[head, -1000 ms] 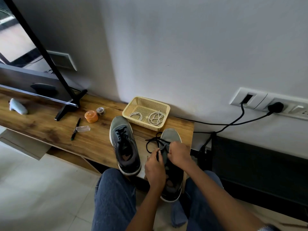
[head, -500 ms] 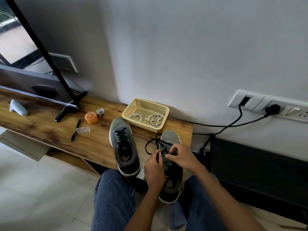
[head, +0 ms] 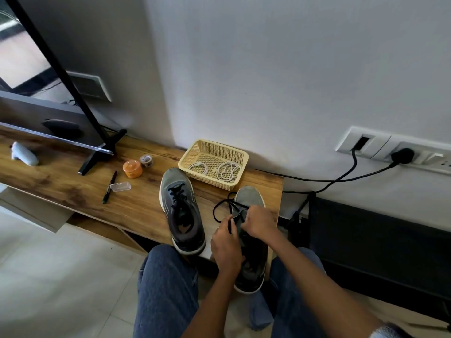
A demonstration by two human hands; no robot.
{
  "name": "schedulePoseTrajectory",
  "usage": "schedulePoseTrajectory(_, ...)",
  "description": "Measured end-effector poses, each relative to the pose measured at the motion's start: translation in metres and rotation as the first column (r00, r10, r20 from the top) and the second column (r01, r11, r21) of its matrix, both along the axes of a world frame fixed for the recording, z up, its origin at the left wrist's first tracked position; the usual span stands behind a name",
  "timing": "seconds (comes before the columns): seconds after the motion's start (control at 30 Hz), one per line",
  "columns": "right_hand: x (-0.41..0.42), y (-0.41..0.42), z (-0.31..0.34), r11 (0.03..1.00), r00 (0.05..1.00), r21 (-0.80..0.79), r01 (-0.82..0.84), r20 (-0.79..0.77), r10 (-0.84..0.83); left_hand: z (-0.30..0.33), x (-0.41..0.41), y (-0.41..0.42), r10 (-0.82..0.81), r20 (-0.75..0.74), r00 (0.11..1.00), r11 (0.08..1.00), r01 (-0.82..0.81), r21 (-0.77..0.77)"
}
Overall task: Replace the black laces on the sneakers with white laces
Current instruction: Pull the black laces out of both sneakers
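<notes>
Wooden bench [head: 73,191] running along grey wall, tiled floor below. Right sneaker [head: 251,240] lying at bench's right end, heel overhanging the edge, both hands working over its tongue. Left hand [head: 227,245] pinching black lace [head: 220,208], lace looping out left of the toe. Right hand [head: 260,223] curling onto lace at eyelets, hands almost touching. Left sneaker [head: 181,211] sitting just beside, black-laced. White laces [head: 227,170] coiling inside yellow basket [head: 192,156] behind the toes, well apart from hands.
</notes>
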State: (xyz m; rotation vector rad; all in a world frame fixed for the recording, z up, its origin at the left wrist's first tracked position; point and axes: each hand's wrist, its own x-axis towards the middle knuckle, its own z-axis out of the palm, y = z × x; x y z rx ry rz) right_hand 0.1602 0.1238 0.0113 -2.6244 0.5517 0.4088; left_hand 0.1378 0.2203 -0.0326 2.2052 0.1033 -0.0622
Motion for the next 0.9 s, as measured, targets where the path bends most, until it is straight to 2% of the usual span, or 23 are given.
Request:
schedulePoseTrajectory(0.13,-0.017,-0.007,0.005,0.956,1.0,0.292,0.012,-0.015,-0.008,0.001,0.0,-0.001,0.009,0.008,1.0,1.0,-0.009,0.0)
schedulePoseTrajectory(0.2,-0.026,-0.009,0.01,0.921,1.0,0.389,-0.005,-0.012,0.01,0.002,0.0,-0.001,0.014,0.011,1.0,1.0,-0.014,-0.003)
schedulePoseTrajectory(0.43,-0.035,-0.031,0.017,0.872,0.995,0.485,-0.069,-0.025,0.092,0.004,-0.002,-0.001,0.01,0.004,1.0,1.0,-0.01,-0.001)
schedulePoseTrajectory(0.6,-0.038,-0.036,0.026,0.831,0.994,0.555,-0.031,-0.071,0.085,0.002,-0.003,-0.002,0.02,-0.003,1.0,1.0,-0.02,-0.005)
schedulePoseTrajectory(0.7,-0.042,-0.032,0.035,0.769,0.962,0.638,-0.037,-0.186,0.2,-0.001,0.001,-0.003,0.036,0.003,0.999,0.999,-0.036,0.0)
schedulePoseTrajectory(0.77,-0.048,-0.028,0.038,0.747,0.956,0.662,-0.059,-0.179,0.234,-0.002,0.004,-0.003,0.044,0.005,0.999,0.999,-0.044,-0.003)
schedulePoseTrajectory(0.83,-0.049,-0.028,0.033,0.758,0.987,0.651,-0.042,-0.09,0.133,-0.001,0.005,-0.003,0.026,0.009,1.0,1.0,-0.026,-0.013)
schedulePoseTrajectory(0.9,-0.043,-0.031,0.025,0.802,0.997,0.597,0.017,0.053,-0.061,0.001,0.005,-0.001,0.006,0.006,1.0,1.0,-0.006,-0.03)
